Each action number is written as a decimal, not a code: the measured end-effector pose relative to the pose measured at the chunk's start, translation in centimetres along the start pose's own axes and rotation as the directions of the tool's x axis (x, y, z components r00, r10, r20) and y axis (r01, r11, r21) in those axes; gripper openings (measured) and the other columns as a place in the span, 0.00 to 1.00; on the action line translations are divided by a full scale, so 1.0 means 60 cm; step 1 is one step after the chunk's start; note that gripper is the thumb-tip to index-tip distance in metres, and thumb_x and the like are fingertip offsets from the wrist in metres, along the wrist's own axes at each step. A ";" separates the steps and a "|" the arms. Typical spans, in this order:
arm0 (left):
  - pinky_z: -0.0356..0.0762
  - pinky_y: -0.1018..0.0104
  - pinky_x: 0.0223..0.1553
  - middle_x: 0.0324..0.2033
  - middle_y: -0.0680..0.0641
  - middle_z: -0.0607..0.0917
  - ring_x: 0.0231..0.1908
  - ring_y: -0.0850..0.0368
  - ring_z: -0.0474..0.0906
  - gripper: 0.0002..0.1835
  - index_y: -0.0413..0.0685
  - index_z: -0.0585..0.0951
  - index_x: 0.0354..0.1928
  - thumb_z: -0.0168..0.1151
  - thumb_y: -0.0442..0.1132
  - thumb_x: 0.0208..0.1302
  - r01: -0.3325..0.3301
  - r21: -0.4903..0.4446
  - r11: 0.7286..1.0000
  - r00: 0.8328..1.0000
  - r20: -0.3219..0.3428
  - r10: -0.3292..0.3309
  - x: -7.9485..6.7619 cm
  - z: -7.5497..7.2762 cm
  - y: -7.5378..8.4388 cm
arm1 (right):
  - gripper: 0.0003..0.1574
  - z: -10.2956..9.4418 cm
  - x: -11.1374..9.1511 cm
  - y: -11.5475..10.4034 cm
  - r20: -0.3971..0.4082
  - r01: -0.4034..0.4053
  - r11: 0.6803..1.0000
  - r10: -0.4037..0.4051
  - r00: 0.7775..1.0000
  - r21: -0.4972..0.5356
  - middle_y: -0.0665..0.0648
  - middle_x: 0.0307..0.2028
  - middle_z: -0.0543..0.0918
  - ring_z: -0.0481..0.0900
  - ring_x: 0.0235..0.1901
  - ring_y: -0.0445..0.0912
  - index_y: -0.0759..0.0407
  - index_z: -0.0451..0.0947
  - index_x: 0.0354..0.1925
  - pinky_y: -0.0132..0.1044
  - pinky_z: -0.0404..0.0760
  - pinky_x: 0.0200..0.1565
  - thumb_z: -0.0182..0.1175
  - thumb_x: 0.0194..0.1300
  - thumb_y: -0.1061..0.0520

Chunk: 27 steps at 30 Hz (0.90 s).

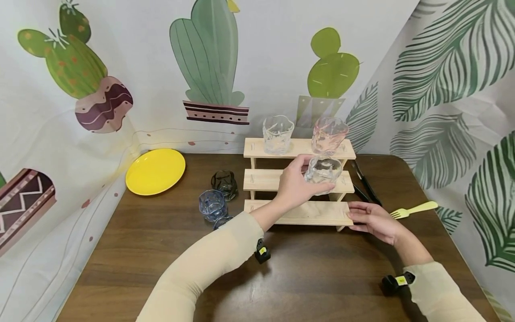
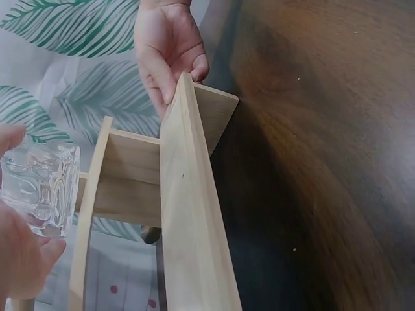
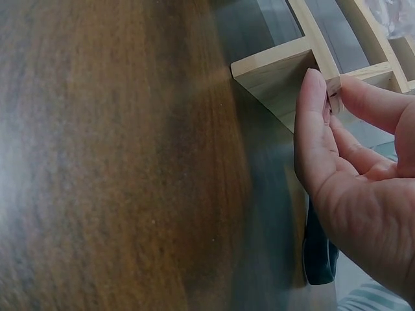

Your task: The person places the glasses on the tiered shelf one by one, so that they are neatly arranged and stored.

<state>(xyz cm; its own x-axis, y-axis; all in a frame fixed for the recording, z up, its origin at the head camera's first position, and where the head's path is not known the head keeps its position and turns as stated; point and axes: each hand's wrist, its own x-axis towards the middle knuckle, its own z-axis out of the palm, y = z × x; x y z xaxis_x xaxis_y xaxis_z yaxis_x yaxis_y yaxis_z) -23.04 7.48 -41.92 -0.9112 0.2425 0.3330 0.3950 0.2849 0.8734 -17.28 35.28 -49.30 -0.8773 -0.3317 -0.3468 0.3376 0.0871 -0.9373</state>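
My left hand (image 1: 295,183) grips a clear wavy glass (image 1: 324,171) at the right part of the middle tier of a three-step wooden shelf (image 1: 297,212). In the left wrist view the glass (image 2: 44,188) lies between thumb and fingers, beside the middle board. My right hand (image 1: 374,220) pinches the right end of the lowest board; in the right wrist view its thumb and fingers (image 3: 314,97) close on the board's end from either side. On the top tier stand another clear glass (image 1: 277,136) and a pink-tinted glass (image 1: 329,136).
Left of the shelf stand a dark glass (image 1: 224,184) and a blue glass (image 1: 212,205), with another blue one partly behind my left sleeve. A yellow plate (image 1: 156,172) sits at back left. Right of the shelf lie dark utensils (image 1: 367,185) and a yellow fork (image 1: 414,210).
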 end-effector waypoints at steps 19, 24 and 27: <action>0.74 0.73 0.50 0.51 0.54 0.81 0.49 0.65 0.75 0.43 0.50 0.76 0.62 0.87 0.53 0.45 0.000 0.112 0.994 0.996 -0.084 0.009 0.004 0.044 -0.003 | 0.42 0.000 0.000 0.000 0.001 0.007 1.000 -0.007 1.000 0.003 0.52 0.52 0.80 0.83 0.48 0.44 0.83 0.45 0.74 0.39 0.86 0.49 0.55 0.79 0.63; 0.75 0.70 0.53 0.55 0.53 0.79 0.53 0.62 0.75 0.45 0.51 0.74 0.66 0.85 0.55 0.48 0.033 0.137 0.990 0.998 -0.062 -0.025 0.000 0.045 0.001 | 0.41 -0.001 0.000 0.000 0.002 -0.001 1.000 0.001 1.000 -0.003 0.52 0.53 0.80 0.84 0.49 0.44 0.82 0.46 0.75 0.41 0.86 0.51 0.55 0.79 0.62; 0.75 0.67 0.55 0.57 0.52 0.79 0.55 0.61 0.76 0.47 0.53 0.71 0.69 0.84 0.56 0.48 0.054 0.138 0.989 0.998 -0.020 -0.052 -0.002 0.037 0.005 | 0.41 -0.001 -0.001 0.001 0.002 -0.003 1.000 0.003 1.000 -0.002 0.52 0.53 0.80 0.84 0.50 0.44 0.81 0.47 0.75 0.41 0.86 0.51 0.55 0.79 0.62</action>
<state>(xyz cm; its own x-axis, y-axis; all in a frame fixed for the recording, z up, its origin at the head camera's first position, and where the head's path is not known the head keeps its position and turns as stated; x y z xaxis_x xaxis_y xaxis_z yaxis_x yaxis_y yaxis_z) -22.53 9.57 -42.48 -0.9326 0.2087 0.2943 0.3574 0.4232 0.8326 -17.25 35.36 -49.33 -0.8756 -0.3335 -0.3495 0.3396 0.0897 -0.9363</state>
